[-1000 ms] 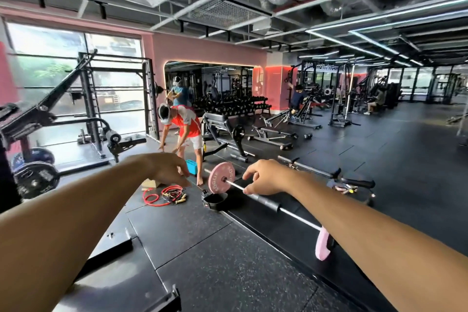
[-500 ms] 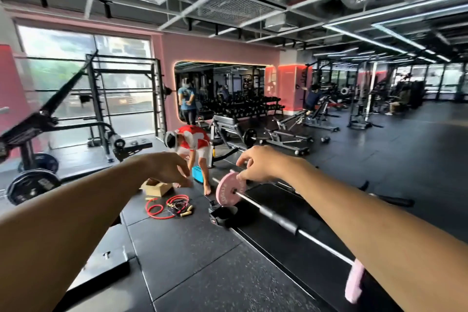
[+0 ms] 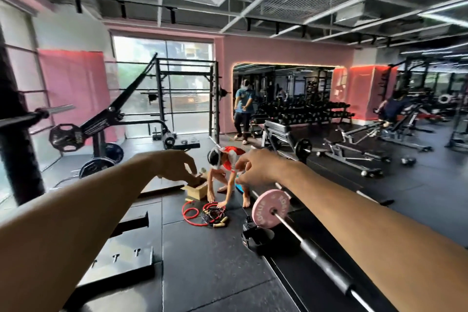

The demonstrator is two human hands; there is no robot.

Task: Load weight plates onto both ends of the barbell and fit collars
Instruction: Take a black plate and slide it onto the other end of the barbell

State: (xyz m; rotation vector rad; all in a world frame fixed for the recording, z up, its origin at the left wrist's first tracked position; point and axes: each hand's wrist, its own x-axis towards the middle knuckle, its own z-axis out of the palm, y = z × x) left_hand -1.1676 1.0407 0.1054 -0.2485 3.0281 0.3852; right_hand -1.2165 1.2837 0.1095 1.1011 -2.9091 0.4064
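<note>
Barbell (image 3: pixel 301 233) lies on the floor (image 3: pixel 202 261) at right, one pink plate (image 3: pixel 271 208) on its far end with no collar visible outside it, so a bump or roll could walk the plate off the sleeve. Both hands are out in the air and hold nothing: left hand (image 3: pixel 174 164) fingers curled loosely down, right hand (image 3: pixel 255 167) fingers loosely bunched, above and beyond the plate. Someone crouches over cords (image 3: pixel 202 213) just left of the plate, so toes and fingers are at risk if the bar rolls.

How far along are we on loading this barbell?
Done: one pink plate sits on the far end of the barbell. In hand: nothing; left hand and right hand hover empty. Left: no collar shows outside that plate, and the near end is out of frame.
</note>
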